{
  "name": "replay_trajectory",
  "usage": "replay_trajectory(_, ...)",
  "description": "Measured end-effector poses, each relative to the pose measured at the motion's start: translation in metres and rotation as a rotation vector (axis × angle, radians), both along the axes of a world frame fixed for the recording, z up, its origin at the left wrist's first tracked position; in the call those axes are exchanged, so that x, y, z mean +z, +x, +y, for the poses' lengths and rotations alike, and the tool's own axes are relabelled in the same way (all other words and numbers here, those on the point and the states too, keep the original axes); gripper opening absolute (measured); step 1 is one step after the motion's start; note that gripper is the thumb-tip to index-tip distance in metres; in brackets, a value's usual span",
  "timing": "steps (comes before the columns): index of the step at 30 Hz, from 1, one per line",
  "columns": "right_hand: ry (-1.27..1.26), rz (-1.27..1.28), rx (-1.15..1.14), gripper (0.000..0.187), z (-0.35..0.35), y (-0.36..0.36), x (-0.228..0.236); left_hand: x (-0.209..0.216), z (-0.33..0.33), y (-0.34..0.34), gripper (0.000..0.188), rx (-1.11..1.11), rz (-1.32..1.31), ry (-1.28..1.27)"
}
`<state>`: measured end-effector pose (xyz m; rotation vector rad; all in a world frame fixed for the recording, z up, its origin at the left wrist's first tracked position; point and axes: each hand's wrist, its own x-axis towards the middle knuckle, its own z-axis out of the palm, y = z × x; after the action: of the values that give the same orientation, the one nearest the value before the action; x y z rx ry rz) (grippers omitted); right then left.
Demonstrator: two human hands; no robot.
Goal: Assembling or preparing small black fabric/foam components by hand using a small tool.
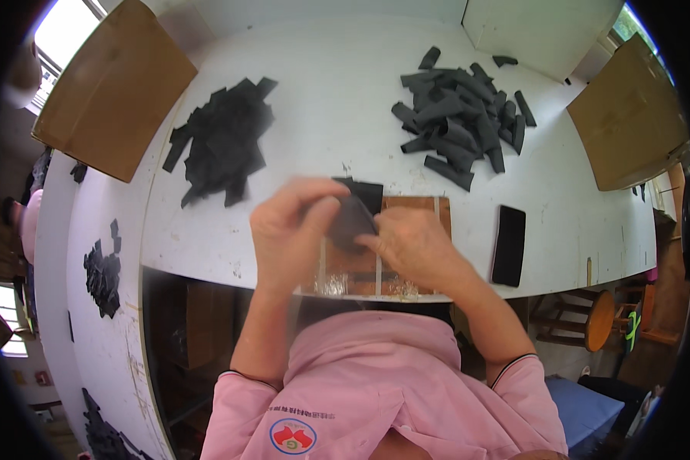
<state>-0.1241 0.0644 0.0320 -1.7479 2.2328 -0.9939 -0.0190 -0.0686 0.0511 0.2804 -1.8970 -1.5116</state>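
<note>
Above a brown board (414, 207) at the table's near edge, I hold a dark, thin, flexible piece (353, 224) between both hands. My left hand (287, 226), partly smeared by motion, pinches its left side with thumb and fingers. My right hand (415, 244) is closed on its right edge. Just behind, another dark flat piece (369, 193) lies at the board's far edge, partly hidden by my hands. Pale strips cross the board. Whether the held piece is cloth or another sheet material I cannot tell.
A heap of flat black pieces (222, 142) lies left on the white table (314, 100); a heap of curled black pieces (456, 115) lies right. A black phone (508, 245) rests right of the board. Cardboard boxes (119, 88) (629, 115) flank the table. A wooden stool (596, 320) stands right.
</note>
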Motion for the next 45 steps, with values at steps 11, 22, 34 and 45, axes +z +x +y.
replay_trajectory(11, -0.186, -0.904, -0.37, 0.023, 0.023, -0.031, -0.047, -0.113, -0.055, 0.0, 0.047, 0.273, -0.698, -0.701)
replay_trajectory(22, 0.074, -0.895, -0.322, 0.023, 0.044, 0.034, -0.094, -0.139, -0.052, 0.009, 0.017, 0.316, -0.673, -0.813)
replay_trajectory(34, 0.11, -0.252, -0.24, 0.027, 0.042, 0.049, -0.118, -0.143, -0.039, 0.005, 0.009, 0.367, -0.573, -0.659)
replay_trajectory(45, -0.051, -0.444, -0.216, 0.036, 0.052, 0.056, -0.115, -0.104, -0.037, 0.059, 0.025, 0.617, -0.172, -0.27)
